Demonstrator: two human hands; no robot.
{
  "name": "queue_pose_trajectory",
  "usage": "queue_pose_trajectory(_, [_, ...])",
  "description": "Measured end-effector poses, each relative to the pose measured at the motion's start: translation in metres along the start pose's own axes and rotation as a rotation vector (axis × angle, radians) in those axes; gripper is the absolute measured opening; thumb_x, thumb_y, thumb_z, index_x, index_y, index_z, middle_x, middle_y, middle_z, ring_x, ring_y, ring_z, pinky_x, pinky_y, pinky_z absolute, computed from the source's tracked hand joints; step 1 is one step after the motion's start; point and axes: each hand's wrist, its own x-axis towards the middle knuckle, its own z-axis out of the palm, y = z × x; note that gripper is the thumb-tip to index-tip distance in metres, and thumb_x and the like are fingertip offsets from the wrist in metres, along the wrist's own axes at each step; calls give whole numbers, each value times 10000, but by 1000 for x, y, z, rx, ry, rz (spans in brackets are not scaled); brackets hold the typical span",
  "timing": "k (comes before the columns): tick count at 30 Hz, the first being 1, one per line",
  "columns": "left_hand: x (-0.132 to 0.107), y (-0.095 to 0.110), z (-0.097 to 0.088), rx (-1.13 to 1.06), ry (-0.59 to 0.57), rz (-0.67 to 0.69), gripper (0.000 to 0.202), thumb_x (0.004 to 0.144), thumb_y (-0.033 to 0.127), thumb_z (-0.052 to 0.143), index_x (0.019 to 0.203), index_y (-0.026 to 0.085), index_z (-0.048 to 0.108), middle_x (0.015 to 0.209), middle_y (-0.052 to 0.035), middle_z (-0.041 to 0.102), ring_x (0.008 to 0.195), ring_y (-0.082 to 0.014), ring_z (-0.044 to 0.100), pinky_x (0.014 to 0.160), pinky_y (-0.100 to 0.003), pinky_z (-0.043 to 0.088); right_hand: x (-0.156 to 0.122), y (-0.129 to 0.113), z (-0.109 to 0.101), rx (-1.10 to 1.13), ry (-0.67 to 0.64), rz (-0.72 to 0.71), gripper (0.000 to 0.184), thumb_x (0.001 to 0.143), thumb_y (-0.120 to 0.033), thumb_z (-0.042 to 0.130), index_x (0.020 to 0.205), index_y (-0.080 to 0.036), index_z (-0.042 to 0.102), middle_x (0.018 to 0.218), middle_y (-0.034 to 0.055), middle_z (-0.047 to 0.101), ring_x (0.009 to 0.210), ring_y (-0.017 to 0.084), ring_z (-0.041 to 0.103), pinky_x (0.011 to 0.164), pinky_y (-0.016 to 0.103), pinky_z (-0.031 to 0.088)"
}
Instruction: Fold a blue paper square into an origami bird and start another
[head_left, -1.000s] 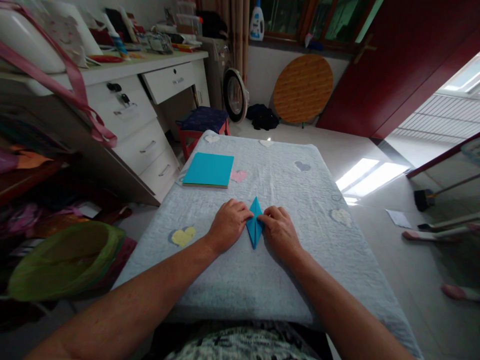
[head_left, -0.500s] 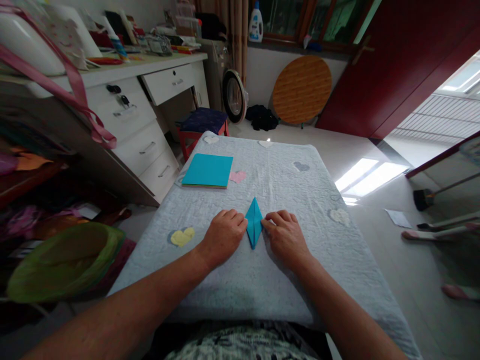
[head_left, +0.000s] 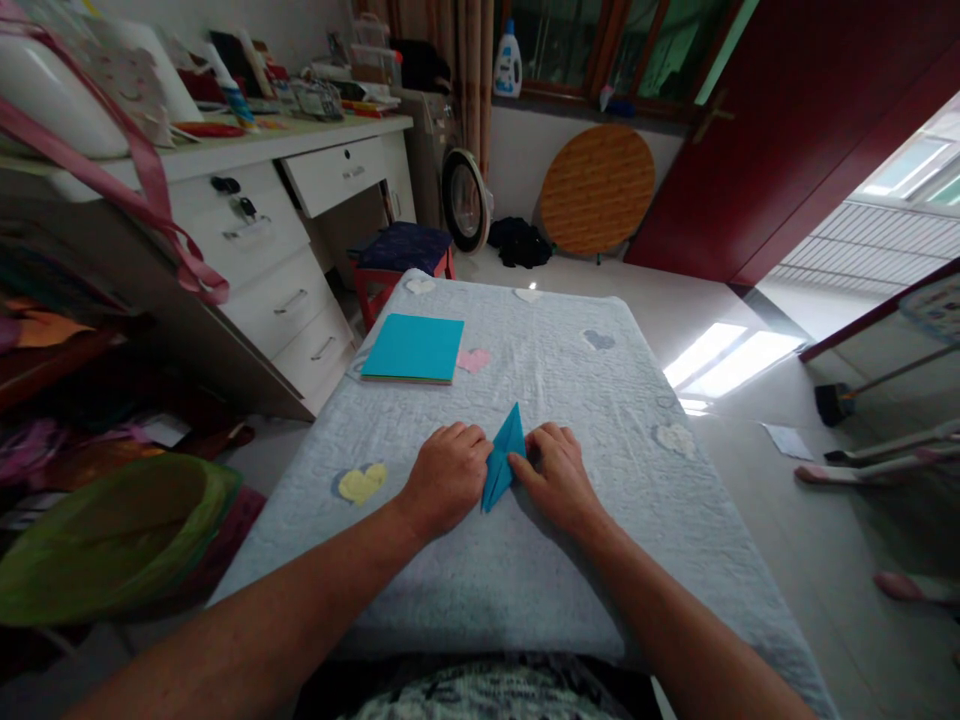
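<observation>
A piece of blue origami paper [head_left: 507, 455], folded into a narrow diamond, is between my two hands above the cloth-covered table [head_left: 555, 590]. Its upper tip leans to the right. My left hand [head_left: 448, 470] has curled fingers pressed at the paper's left edge; the fingertips are partly hidden. At the right edge, my right hand [head_left: 556, 468] pinches the paper, thumb on top and fingers behind. Farther back on the left lies a stack of square paper [head_left: 414, 348] with a blue sheet uppermost.
A green-lined bin [head_left: 112, 540] stands left of the table. Beyond it is a white desk with drawers [head_left: 285, 300]. A red stool [head_left: 405, 250] touches the far-left area near the table. Brooms [head_left: 832, 402] and a person's feet [head_left: 810, 476] are at the right.
The folded paper has tilted, its top tip going right and its bottom tip left. My right thumb has moved onto its face. The camera view has shifted slightly.
</observation>
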Motion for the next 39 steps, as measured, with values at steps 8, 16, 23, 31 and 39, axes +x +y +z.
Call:
queue_pose_trajectory(8, [3, 1, -9, -600, 42, -81, 301, 970, 386, 489, 978, 161, 690, 917, -66, 666, 897, -214, 594, 834, -344, 464, 3, -12, -8, 437, -26, 41, 59, 816, -259, 574, 790, -210, 551, 655, -34, 545, 611, 134, 498, 600, 268, 396])
queue_pose_trajectory(16, [12, -3, 3, -1346, -40, -310, 337, 924, 453, 541, 915, 138, 659, 746, -11, 620, 656, -132, 545, 637, -256, 430, -2, -12, -13, 376, 43, -259, 229, 802, -112, 517, 987, -214, 607, 932, 54, 596, 871, 192, 569, 773, 329, 485])
queue_pose_trajectory(23, [17, 3, 11, -1604, 31, -446, 635, 820, 292, 643, 1362, 236, 317, 1007, -36, 680, 720, -127, 621, 677, -265, 487, 0, 2, -12, 165, 39, -324, 364, 860, -77, 508, 1162, -221, 651, 1138, 108, 595, 1069, 255, 530, 942, 452, 478])
queue_pose_trajectory(31, [15, -1, 11, -1131, -19, -326, 343, 918, 254, 476, 1255, 190, 494, 898, -28, 659, 686, -148, 614, 664, -297, 506, 6, 13, -9, 135, 10, -346, 292, 909, -95, 520, 1023, -235, 750, 1060, 88, 675, 981, 227, 556, 866, 400, 504])
queue_pose_trajectory(39, [12, -10, -1, -530, 90, -121, 359, 707, 79, 560, 1039, 187, 646, 1085, -74, 588, 1076, -237, 552, 1003, -416, 456, 10, 15, -7, 125, -82, -288, 239, 898, -116, 587, 993, -248, 763, 966, 57, 724, 891, 196, 606, 848, 365, 481])
